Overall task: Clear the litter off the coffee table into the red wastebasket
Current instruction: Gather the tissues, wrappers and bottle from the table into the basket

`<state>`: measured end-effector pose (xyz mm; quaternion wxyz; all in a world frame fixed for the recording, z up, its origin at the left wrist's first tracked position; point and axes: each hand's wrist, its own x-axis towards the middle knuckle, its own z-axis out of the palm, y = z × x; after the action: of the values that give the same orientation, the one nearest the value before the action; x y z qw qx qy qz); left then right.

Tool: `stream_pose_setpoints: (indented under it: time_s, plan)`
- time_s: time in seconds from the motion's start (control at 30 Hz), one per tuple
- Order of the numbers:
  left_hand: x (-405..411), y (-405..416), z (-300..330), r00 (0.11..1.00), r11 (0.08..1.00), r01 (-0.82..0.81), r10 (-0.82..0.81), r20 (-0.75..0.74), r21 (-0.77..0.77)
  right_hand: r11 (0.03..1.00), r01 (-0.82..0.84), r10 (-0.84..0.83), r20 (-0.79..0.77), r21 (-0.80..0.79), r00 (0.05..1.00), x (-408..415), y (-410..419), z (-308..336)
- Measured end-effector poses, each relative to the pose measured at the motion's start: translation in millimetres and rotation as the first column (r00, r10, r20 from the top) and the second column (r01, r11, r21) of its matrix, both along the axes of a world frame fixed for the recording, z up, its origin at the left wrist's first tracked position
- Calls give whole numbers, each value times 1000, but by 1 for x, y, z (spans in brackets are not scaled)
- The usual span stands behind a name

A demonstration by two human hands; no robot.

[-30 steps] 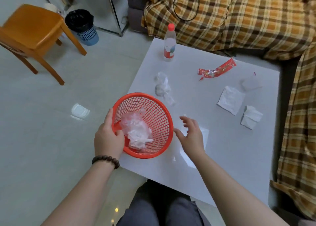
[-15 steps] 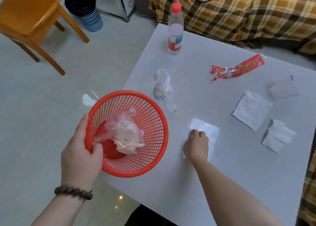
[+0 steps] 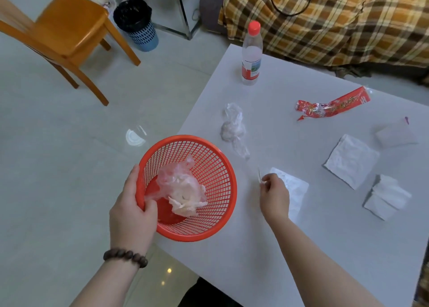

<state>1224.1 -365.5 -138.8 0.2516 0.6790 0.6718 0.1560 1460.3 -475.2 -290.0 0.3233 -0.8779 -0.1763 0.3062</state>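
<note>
My left hand (image 3: 131, 214) grips the rim of the red wastebasket (image 3: 216, 169), held at the white coffee table's (image 3: 290, 248) left edge. Crumpled plastic and tissue (image 3: 183, 190) lie inside it. My right hand (image 3: 274, 194) pinches a small white scrap (image 3: 259, 174) just above a flat white wrapper (image 3: 294, 188). Further out lie a crumpled clear bag (image 3: 233, 128), a red snack wrapper (image 3: 332, 105), a flat napkin (image 3: 351, 160), a folded napkin (image 3: 386, 196) and a clear packet (image 3: 395, 135).
A water bottle with a red cap (image 3: 251, 53) stands at the table's far left corner. An orange wooden chair (image 3: 67, 33) and a blue bin with a black liner (image 3: 137, 24) stand on the floor to the left. A plaid-covered sofa (image 3: 336, 21) runs behind the table.
My right hand came down onto the flat white wrapper, then lifted with a small white scrap pinched between its fingers. The basket has shifted slightly in my left hand.
</note>
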Motion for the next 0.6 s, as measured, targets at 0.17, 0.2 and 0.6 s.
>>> stream_pose_setpoints:
  time_s: [0.17, 0.2, 0.6]
  plan:
    - [-2, -10, 7, 999, 999, 12, -10, 40, -35, 939, -110, 97, 56, 326, 994, -26, 12, 86]
    - [-3, -12, 10, 999, 999, 11, -9, 53, -42, 925, -154, 141, 60, 347, 988, -34, 16, 101]
    - [-38, -6, 61, 974, 997, -14, 30, 226, -69, 748, -621, 580, 223, 235, 783, -120, 52, 181]
